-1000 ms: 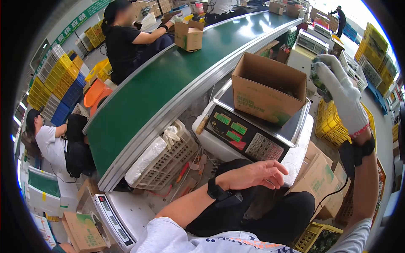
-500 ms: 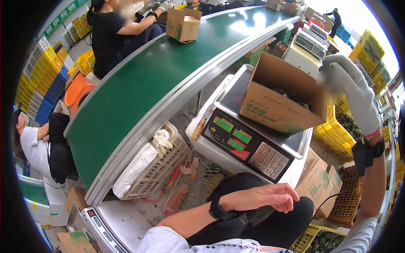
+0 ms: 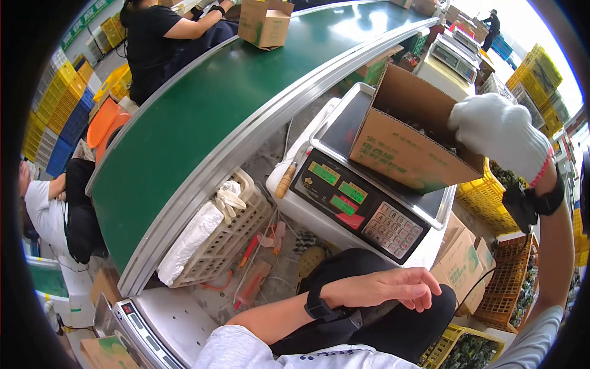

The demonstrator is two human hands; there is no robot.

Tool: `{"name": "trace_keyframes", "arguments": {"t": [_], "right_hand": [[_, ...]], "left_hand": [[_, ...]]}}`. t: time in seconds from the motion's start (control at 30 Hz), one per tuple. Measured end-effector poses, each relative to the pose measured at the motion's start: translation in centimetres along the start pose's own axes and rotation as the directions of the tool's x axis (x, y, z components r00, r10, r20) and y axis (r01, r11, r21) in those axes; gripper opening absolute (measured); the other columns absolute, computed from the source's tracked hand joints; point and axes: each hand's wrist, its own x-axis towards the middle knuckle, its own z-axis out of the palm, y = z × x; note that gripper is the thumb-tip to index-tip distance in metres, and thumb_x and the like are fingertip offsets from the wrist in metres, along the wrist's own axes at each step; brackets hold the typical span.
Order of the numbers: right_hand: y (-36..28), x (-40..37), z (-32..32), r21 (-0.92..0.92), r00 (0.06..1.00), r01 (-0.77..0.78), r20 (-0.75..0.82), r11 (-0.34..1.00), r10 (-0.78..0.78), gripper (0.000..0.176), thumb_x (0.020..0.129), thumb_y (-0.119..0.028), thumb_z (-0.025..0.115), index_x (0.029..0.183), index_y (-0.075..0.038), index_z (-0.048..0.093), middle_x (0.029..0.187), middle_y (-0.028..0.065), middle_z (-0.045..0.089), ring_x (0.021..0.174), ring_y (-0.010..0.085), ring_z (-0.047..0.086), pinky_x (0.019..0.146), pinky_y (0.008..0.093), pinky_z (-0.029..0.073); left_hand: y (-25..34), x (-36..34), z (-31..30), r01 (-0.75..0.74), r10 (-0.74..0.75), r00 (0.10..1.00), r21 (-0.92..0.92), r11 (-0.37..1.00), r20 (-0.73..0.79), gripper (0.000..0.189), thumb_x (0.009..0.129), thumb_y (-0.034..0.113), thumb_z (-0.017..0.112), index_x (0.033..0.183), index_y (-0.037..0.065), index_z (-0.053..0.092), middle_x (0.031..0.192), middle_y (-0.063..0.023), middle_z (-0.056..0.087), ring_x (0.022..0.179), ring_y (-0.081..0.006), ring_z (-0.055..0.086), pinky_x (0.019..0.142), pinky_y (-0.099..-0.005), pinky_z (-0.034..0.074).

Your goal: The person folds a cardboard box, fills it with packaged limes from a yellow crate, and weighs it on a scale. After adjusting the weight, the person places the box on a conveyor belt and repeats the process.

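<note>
My left hand (image 3: 384,289) is bare and hovers over my knee, just below the scale's keypad. Its fingers are loosely bent and a little apart, and it holds nothing. My right hand (image 3: 495,129), in a white knit glove, is at the right rim of an open cardboard box (image 3: 409,154). Its fingers are curled over the opening; whatever they hold is hidden. Dark, small pieces lie in the box, which stands on the metal pan of a digital scale (image 3: 362,206). The scale's green displays are lit. A wooden-handled tool (image 3: 286,181) lies along the scale's left side.
A green conveyor belt (image 3: 203,129) runs past on the left, carrying a small carton (image 3: 264,23). A person in black sits beyond it. Yellow crates (image 3: 482,200) and a brown crate (image 3: 504,280) stand at right, near flattened cartons (image 3: 464,270). A white basket (image 3: 218,246) holds gloves.
My right hand has come down and left onto the box's rim, its fingers now curled. The box has shifted slightly, and the scale's first reading has risen. My left hand has hardly moved.
</note>
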Motion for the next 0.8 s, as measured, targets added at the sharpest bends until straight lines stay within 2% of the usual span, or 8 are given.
{"name": "trace_keyframes", "arguments": {"t": [0.13,0.17,0.43,0.6,0.63,0.67,0.73,0.8], "right_hand": [[0.6,1.7,2.2,-0.34,0.989,0.107,0.131,0.934,-0.065,0.021,0.078,-0.014,0.067,0.097,-0.007,0.074,0.087,0.0161,0.071,0.082,0.0328,0.072,0.072,0.0396,0.058],[-1.1,3.2,1.4,-0.487,0.932,0.068,0.343,0.871,0.119,0.025,0.07,-0.012,0.069,0.095,-0.007,0.074,0.085,0.0162,0.071,0.081,0.0349,0.071,0.073,0.0422,0.058],[11.4,4.9,10.1,-0.08,0.917,0.136,0.387,0.987,-0.095,0.032,0.073,-0.021,0.076,0.103,-0.01,0.074,0.086,0.0129,0.073,0.081,0.0358,0.07,0.071,0.0395,0.057],[4.0,6.2,6.5,-0.273,0.822,0.143,0.568,0.951,0.039,0.011,0.079,-0.018,0.073,0.087,-0.014,0.079,0.099,0.0019,0.077,0.081,0.0133,0.072,0.077,0.0296,0.055],[4.1,7.8,7.7,-0.367,0.622,-0.052,0.715,0.929,0.318,0.014,0.075,-0.016,0.071,0.087,-0.011,0.077,0.093,0.0058,0.076,0.081,0.0208,0.073,0.075,0.0321,0.056],[2.8,7.5,6.2,-0.38,0.625,-0.069,0.705,0.923,0.337,0.014,0.075,-0.016,0.071,0.087,-0.011,0.077,0.093,0.0058,0.076,0.081,0.0208,0.073,0.075,0.0321,0.056],[-0.9,4.9,2.3,-0.227,0.851,0.019,0.515,0.974,0.104,0.038,0.071,-0.018,0.071,0.109,-0.009,0.071,0.085,0.0176,0.071,0.081,0.0383,0.07,0.068,0.0421,0.056],[-1.2,4.0,1.7,-0.276,0.875,-0.004,0.464,0.961,0.137,0.027,0.069,-0.02,0.069,0.092,-0.007,0.073,0.085,0.0161,0.072,0.081,0.035,0.071,0.073,0.0414,0.057]], "left_hand": [[0.0,0.0,0.2,-0.01,0.011,1.0,0.027,1.0,-0.022,0.041,0.108,0.043,0.049,0.131,0.01,0.053,0.112,-0.0018,0.059,0.107,-0.0111,0.056,0.099,-0.0291,0.044],[0.0,0.0,0.2,-0.014,0.015,1.0,0.027,1.0,-0.027,0.041,0.108,0.043,0.049,0.131,0.01,0.052,0.112,-0.0018,0.059,0.107,-0.011,0.056,0.099,-0.0291,0.044],[0.0,-0.4,-0.3,-0.019,0.019,1.0,0.013,1.0,-0.011,0.043,0.108,0.041,0.049,0.135,0.007,0.051,0.115,-0.0043,0.059,0.108,-0.0126,0.056,0.101,-0.031,0.044],[0.2,-0.4,-0.4,-0.006,0.006,1.0,0.033,0.999,0.024,0.045,0.108,0.038,0.05,0.138,0.004,0.049,0.118,-0.0069,0.06,0.112,-0.0142,0.057,0.104,-0.0334,0.044],[0.1,-0.4,-0.4,-0.018,0.017,1.0,0.019,1.0,0.024,0.046,0.108,0.038,0.05,0.139,0.004,0.049,0.118,-0.0073,0.06,0.113,-0.0146,0.057,0.105,-0.0338,0.044],[0.0,-0.4,-0.5,-0.028,0.027,0.999,0.005,1.0,0.024,0.046,0.108,0.038,0.05,0.139,0.004,0.048,0.118,-0.0077,0.06,0.113,-0.015,0.058,0.106,-0.0343,0.044],[0.1,-0.4,-0.1,-0.027,0.026,0.999,0.019,0.999,0.029,0.044,0.107,0.042,0.05,0.137,0.008,0.051,0.113,-0.0034,0.058,0.109,-0.0113,0.055,0.104,-0.0314,0.044],[0.2,-0.5,-0.1,-0.011,0.011,1.0,-0.01,1.0,-0.002,0.045,0.108,0.041,0.05,0.137,0.007,0.05,0.113,-0.0036,0.058,0.11,-0.0117,0.056,0.105,-0.0315,0.044]]}}
